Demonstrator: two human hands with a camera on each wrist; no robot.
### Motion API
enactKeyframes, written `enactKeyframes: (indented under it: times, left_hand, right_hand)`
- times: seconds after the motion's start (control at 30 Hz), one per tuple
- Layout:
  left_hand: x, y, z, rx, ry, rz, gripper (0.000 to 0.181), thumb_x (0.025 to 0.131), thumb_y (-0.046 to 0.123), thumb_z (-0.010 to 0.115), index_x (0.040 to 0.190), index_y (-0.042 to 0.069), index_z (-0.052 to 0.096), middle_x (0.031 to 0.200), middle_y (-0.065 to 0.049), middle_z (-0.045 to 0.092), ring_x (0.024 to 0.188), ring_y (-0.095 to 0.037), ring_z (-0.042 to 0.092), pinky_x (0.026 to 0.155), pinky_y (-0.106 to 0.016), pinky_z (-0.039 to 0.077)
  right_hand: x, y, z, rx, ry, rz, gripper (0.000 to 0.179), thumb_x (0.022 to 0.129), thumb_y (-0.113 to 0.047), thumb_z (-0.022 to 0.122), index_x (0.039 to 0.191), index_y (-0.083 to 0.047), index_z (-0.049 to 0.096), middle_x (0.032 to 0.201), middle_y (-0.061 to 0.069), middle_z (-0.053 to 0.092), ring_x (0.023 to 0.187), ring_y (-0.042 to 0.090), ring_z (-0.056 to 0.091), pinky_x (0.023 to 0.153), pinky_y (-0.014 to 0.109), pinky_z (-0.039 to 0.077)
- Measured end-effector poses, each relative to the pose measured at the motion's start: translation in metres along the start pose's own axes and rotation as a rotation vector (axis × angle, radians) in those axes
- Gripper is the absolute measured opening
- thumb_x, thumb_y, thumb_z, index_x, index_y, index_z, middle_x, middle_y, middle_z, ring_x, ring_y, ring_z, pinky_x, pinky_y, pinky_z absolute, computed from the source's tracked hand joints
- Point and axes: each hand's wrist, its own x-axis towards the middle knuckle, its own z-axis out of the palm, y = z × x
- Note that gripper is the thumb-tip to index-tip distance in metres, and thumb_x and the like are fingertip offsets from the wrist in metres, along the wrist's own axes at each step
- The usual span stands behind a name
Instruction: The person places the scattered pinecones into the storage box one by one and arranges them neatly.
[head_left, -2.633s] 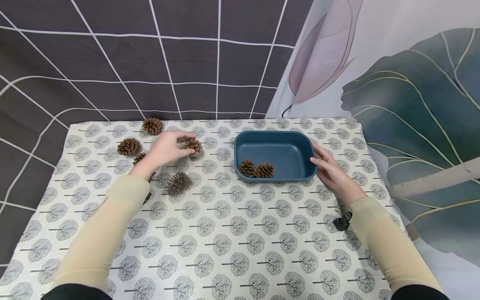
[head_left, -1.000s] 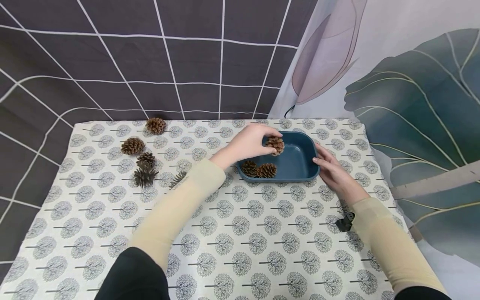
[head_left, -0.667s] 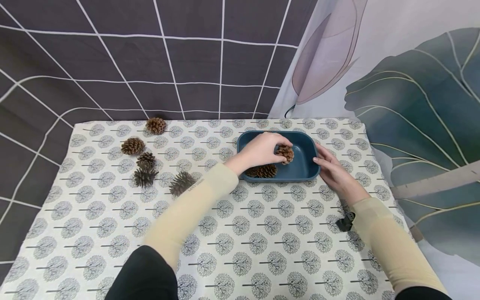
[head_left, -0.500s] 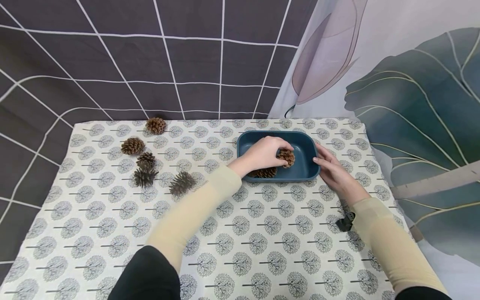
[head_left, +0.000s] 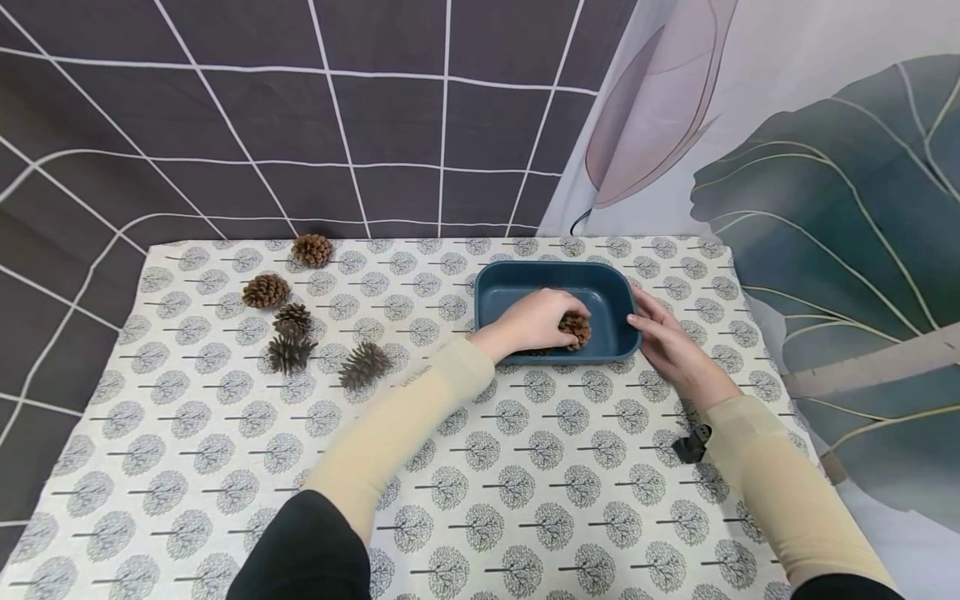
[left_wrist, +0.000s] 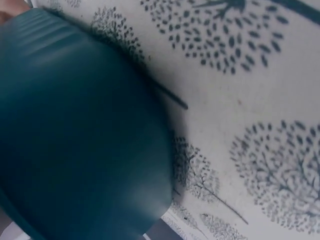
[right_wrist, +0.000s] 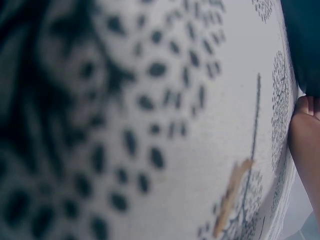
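Observation:
In the head view my left hand [head_left: 532,321] reaches down into the blue rectangular box [head_left: 611,287], pinching a brown pine cone [head_left: 577,330] between thumb and fingers close over the floor of the box. Two other cones in there are almost wholly hidden behind that hand. My right hand [head_left: 670,343] holds the box's right end, thumb over the rim and fingers along the outer wall. The left wrist view is filled at left by the smooth side of the box [left_wrist: 85,125]. Part of the right hand [right_wrist: 307,132] shows at the right wrist view's edge.
Several pine cones lie on the left of the patterned cloth: one by the back edge [head_left: 312,251], a wide brown one [head_left: 266,291], two dark ones touching, and a spiky grey one [head_left: 365,365]. A thin brown scrap [right_wrist: 232,197] shows in the right wrist view.
My left hand picked up a pine cone at the left, carried it right over the box, and has since lowered it inside. The right hand has stayed at the box's end.

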Motion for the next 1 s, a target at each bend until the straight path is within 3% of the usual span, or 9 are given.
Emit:
enactKeyframes:
  times: [0.33, 1.0]
  left_hand:
    - [0.0012, -0.0064, 0.009, 0.024, -0.05, -0.007, 0.045, 0.098, 0.026, 0.078, 0.141, 0.015, 0.068, 0.145, -0.002, 0.069, 0.139, -0.02, 0.061, 0.123, -0.033, 0.046]
    - [-0.0045, -0.0089, 0.003, 0.009, -0.083, 0.016, 0.043, 0.096, 0.024, 0.081, 0.137, 0.018, 0.071, 0.142, 0.001, 0.071, 0.133, -0.017, 0.064, 0.119, -0.032, 0.05]
  right_hand:
    - [-0.0003, -0.0009, -0.0002, 0.001, 0.001, 0.002, 0.069, 0.108, 0.003, 0.049, 0.169, -0.009, 0.019, 0.148, -0.011, 0.054, 0.134, 0.004, 0.056, 0.112, 0.014, 0.048]
    - [-0.0009, -0.0011, 0.0, -0.007, 0.01, 0.008, 0.069, 0.107, 0.002, 0.051, 0.169, -0.012, 0.024, 0.145, -0.015, 0.056, 0.134, 0.002, 0.056, 0.11, 0.012, 0.049]
